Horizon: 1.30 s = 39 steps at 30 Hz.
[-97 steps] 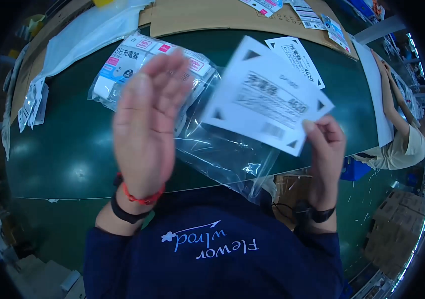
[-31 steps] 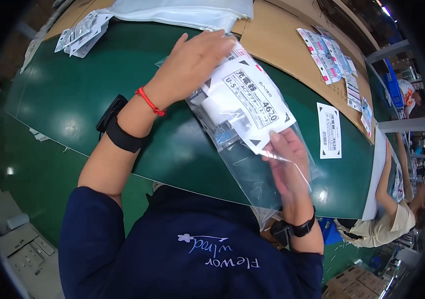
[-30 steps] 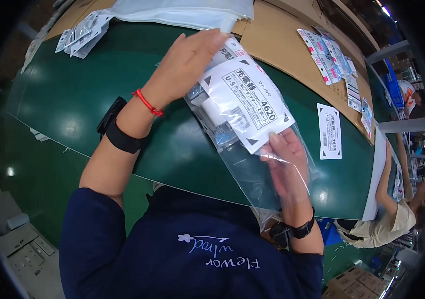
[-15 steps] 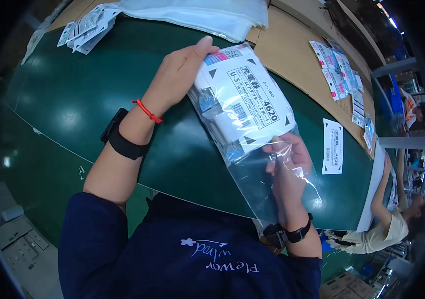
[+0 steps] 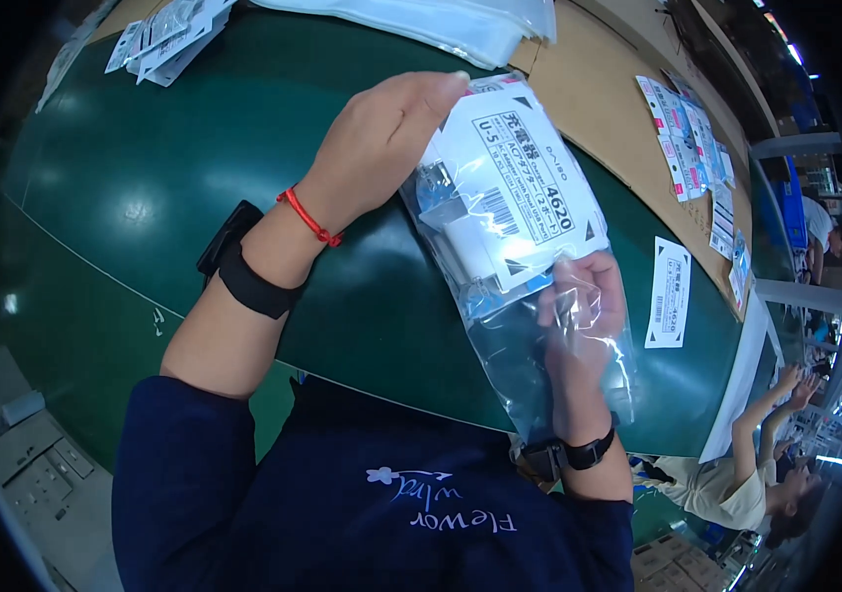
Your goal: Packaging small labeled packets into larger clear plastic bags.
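A clear plastic bag (image 5: 510, 370) hangs tilted over the green table, packed with small blister-packed white items (image 5: 468, 245). A white printed label card (image 5: 515, 183) lies flat on top of them under the film. My left hand (image 5: 382, 143) is closed round the bag's far left end, thumb over the top. At the near end, my right hand (image 5: 584, 296) shows through the glossy film, apparently inside the bag. Its fingers are curled, thumb and fingertips at the card's near edge; some fingertips are hidden behind glare.
Another white label card (image 5: 669, 293) lies on the green table (image 5: 145, 247) to the right. Carded packages sit on brown cardboard (image 5: 599, 109) and in a pile (image 5: 172, 41) at far left. Clear bags (image 5: 441, 20) are stacked at the back. A person (image 5: 737, 488) works at right.
Both hands and the bag have shifted slightly right. The label card sits deeper under the film, and my right hand stays at its near edge. The person at right has raised their hands.
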Each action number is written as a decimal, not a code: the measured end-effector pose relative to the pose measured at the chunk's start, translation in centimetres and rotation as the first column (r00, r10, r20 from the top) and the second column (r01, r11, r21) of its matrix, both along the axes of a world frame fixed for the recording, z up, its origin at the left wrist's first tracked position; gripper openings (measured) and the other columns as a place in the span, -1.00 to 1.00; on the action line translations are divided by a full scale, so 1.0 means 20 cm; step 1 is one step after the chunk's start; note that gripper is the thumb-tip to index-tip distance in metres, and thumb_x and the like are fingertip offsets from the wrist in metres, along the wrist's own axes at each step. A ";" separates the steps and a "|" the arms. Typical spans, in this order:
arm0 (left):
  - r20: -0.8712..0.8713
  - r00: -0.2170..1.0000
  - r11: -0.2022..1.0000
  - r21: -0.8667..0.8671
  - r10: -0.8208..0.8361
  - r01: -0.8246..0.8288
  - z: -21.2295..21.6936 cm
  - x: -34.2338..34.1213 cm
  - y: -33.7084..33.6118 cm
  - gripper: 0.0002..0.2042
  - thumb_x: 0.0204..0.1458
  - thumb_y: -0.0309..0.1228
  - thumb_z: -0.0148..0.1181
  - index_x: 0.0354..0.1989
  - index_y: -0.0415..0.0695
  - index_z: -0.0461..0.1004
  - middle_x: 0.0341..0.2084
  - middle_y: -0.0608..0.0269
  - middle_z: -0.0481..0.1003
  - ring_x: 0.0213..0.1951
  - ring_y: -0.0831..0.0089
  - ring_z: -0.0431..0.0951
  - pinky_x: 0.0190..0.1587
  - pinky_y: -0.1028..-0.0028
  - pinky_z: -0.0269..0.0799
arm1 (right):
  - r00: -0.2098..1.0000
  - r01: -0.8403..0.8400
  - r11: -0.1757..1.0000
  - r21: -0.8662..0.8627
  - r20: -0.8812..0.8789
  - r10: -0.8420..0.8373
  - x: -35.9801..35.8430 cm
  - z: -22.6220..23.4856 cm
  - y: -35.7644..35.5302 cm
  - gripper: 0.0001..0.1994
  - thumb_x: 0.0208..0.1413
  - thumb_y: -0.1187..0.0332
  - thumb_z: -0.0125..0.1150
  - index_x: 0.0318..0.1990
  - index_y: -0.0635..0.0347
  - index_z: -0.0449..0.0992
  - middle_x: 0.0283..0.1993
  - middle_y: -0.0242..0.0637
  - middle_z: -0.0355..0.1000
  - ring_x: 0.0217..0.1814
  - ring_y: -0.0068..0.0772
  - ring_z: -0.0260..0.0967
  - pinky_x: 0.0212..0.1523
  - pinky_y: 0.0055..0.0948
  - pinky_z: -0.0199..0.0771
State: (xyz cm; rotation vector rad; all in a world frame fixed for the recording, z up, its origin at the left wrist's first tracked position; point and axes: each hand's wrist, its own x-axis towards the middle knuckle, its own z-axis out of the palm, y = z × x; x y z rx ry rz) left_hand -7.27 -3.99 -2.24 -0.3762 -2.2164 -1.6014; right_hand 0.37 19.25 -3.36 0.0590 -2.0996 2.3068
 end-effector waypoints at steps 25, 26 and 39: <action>-0.232 0.972 0.989 -0.138 0.026 -0.059 0.02 -0.09 -0.08 -0.57 0.18 -0.12 -0.09 -0.04 -0.24 0.46 -0.09 -0.01 0.48 -0.05 0.15 0.45 0.02 0.37 0.30 | 0.939 -0.214 0.972 -0.097 0.255 0.232 0.02 0.07 0.02 -0.80 0.20 0.29 0.09 -0.29 0.28 0.40 -0.49 -0.24 0.46 -0.58 -0.57 0.37 -0.58 -0.68 0.27; -0.340 0.939 0.986 -0.126 0.057 -0.105 0.02 -0.11 -0.07 -0.60 0.16 -0.14 -0.05 -0.05 -0.22 0.47 -0.08 -0.01 0.47 -0.03 0.10 0.44 0.05 0.29 0.28 | 0.944 -0.194 0.976 -0.099 0.250 0.213 0.03 0.08 0.04 -0.80 0.20 0.29 0.09 -0.29 0.28 0.40 -0.49 -0.24 0.46 -0.58 -0.57 0.37 -0.58 -0.68 0.27; -0.093 0.883 0.518 -0.835 -0.460 0.182 0.16 0.13 0.13 -0.38 0.04 0.10 0.01 0.21 -0.02 0.28 0.23 0.26 0.24 0.27 0.11 0.15 0.30 0.09 -0.07 | 0.919 -0.221 0.967 0.124 0.359 0.164 0.26 0.08 0.36 -0.77 0.20 0.35 0.04 -0.12 0.35 0.45 -0.36 -0.23 0.47 -0.45 -0.55 0.41 -0.46 -0.64 0.38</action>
